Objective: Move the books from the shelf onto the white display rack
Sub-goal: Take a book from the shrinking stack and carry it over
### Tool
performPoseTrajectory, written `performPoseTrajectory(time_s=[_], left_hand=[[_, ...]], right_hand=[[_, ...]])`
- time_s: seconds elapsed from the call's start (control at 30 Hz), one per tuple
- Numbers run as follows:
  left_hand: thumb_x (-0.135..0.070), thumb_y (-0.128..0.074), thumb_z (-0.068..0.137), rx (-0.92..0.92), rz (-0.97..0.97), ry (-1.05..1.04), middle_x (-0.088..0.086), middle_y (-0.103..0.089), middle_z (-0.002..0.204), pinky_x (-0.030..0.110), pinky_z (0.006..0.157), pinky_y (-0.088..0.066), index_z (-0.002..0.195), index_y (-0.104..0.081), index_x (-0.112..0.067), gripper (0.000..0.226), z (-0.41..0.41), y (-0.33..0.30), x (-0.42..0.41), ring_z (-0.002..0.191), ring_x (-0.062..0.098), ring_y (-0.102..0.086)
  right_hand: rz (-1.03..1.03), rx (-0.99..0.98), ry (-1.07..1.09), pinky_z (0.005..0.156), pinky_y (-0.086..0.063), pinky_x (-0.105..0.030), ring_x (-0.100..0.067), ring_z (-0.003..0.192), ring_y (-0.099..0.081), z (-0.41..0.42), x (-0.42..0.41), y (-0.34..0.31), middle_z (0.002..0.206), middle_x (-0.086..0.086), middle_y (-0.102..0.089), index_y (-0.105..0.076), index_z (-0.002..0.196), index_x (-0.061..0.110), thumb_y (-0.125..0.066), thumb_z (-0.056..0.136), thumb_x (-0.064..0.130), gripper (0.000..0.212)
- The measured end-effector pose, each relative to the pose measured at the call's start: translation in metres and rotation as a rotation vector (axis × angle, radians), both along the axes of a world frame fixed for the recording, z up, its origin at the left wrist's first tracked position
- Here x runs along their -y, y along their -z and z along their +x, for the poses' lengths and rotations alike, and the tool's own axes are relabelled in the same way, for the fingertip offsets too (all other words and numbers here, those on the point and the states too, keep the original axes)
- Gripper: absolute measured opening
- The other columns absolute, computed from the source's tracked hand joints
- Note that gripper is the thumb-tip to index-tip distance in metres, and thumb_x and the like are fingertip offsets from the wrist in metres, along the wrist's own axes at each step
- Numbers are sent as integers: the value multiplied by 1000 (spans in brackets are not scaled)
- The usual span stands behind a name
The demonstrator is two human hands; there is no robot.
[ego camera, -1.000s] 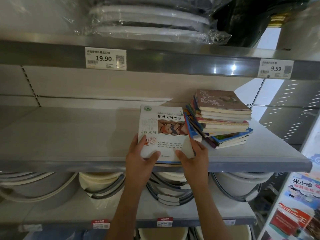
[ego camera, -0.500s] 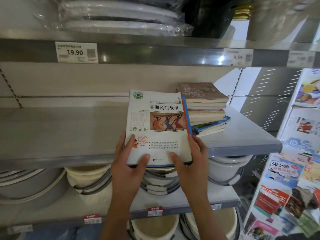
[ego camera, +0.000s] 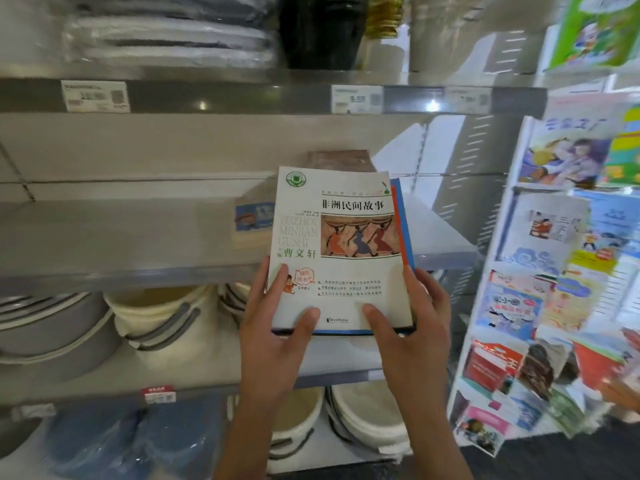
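1. Right, over on the left the grey shelf stretches wide, with buckets stacked on the level below.
2. Left hand is curled round the lower left corner of the books, thumb lying on the white cover, fingers tucked behind the left edge.
3. It looks like a small bundle, not a single book: a blue cover and a red edge peek out along the right side, behind the white one.
4. Right hand mirrors it, thumb on the cover near the bottom edge, fingers wrapped round the lower right corner.
5. Books are held up in the air in front of the shelf's front edge, touching nothing but the hands.
6. More books remain on the shelf, partly hidden behind the held ones.
7. Far right stands the white display rack, its pockets crowded with colourful covers.
8. To do this well, I'd say keep both thumbs pressed so the bundle doesn't fan apart, and swing it right, upright.
9. Watch the shelf's right front corner and the rack's white upright; the gap between them is narrow.
10. Free pocket space is hard to make out through the blur, so pick the slot before lowering.
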State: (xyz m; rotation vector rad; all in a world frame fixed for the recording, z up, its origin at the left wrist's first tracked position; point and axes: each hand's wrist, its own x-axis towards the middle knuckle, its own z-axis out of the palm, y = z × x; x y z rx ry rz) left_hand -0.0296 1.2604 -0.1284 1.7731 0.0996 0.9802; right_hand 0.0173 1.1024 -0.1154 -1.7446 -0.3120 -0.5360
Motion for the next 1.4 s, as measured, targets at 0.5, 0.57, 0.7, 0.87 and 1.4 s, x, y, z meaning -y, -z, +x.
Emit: performPoseTrajectory(time_s=[0.5,0.57,0.7,0.87,1.4], left_hand=[[-31,-72,84,6,50,446,-6,-32,157,7,101,-39,140,-46,-26,62,16,27,257,140,0,-38],[-33,-72,84,-8,48,511,-12,-29,157,7,101,-39,141,-45,-27,63,22,31,286,141,0,-35],[-42,-69,84,-24,71,606,-21,-25,156,9,103,-39,141,-42,-36,63,37,35,337,141,-6,-33],[-41,-68,85,-15,86,696,-18,-26,156,20,110,-39,142,-40,-33,64,69,44,408,144,0,-32],[-35,-73,87,-66,57,818,-9,-28,158,47,115,-39,145,-39,-27,68,238,54,643,147,0,-25]], right_hand=[[61,-136,368,94,-56,-34,-3,125,-45,-58,268,12,142,5,-40,-53,140,24,-76,84,12,61],[90,-126,408,92,-56,-29,6,120,-45,-63,295,13,142,6,-39,-52,140,24,-74,86,11,60],[89,-129,497,92,-55,-27,16,121,-40,-64,339,19,139,10,-36,-49,138,29,-73,87,9,60],[74,-171,600,86,-49,-7,-4,131,-40,-48,403,32,145,2,-35,-49,143,19,-71,88,7,61],[69,-177,715,81,-49,-4,24,115,-37,101,629,28,135,8,-37,-50,141,24,-72,88,10,59]])
